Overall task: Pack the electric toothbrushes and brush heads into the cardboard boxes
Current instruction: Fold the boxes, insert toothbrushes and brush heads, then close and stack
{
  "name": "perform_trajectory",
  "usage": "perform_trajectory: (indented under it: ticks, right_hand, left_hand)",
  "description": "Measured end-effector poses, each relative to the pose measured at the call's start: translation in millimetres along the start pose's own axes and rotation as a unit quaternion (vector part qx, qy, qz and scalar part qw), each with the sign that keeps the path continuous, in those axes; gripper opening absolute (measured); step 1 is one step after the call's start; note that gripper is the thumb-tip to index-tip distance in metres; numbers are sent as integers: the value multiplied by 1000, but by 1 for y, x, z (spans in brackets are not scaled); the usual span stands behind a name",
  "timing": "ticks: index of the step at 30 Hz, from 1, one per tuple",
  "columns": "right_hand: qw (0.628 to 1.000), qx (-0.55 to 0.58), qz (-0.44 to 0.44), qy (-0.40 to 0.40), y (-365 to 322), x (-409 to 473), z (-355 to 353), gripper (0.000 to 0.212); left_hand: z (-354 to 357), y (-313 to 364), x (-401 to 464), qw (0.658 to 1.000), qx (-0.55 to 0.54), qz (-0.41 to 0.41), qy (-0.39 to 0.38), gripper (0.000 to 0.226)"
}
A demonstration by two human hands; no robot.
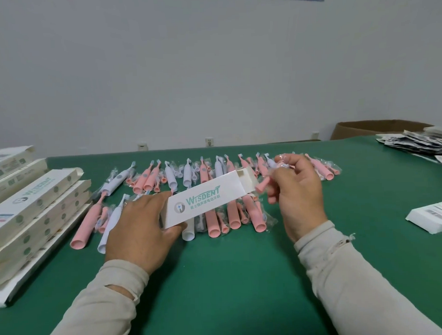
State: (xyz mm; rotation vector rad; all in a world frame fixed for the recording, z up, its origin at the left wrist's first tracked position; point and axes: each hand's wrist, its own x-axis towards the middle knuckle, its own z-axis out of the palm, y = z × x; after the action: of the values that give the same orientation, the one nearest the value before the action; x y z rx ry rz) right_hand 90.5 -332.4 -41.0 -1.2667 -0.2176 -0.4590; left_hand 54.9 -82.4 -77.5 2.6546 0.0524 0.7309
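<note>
— Left hand (139, 227)?
— Gripping a white Wisdent cardboard box (203, 201), fingers curled around its near end, held just above the green bench (234, 279), open flap end tilted up to the right.
— Right hand (297, 187)?
— Pinching a pink brush head (262, 185) in clear wrap, fingers closed on it, right at the box's open mouth.
— Elsewhere in the head view?
— Pink and white electric toothbrushes (231, 212) lying in rows beyond the hands. Stack of boxes (33, 209) at the left edge. Another white box (432, 216) lying flat at right, a pile of dark printed packets (419, 141) at far right.
</note>
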Motion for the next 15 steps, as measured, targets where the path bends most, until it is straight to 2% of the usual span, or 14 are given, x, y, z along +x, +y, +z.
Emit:
perform_trajectory:
  ticks: [5,15]
  right_hand:
    - [992,-77,-76,61,5,0,0,25]
    - [992,-103,-42,57,13,-1,1,30]
  left_hand:
    - [0,2,1,1000,-1,0,4,58]
    - [1,5,-1,1000,15,20,7,64]
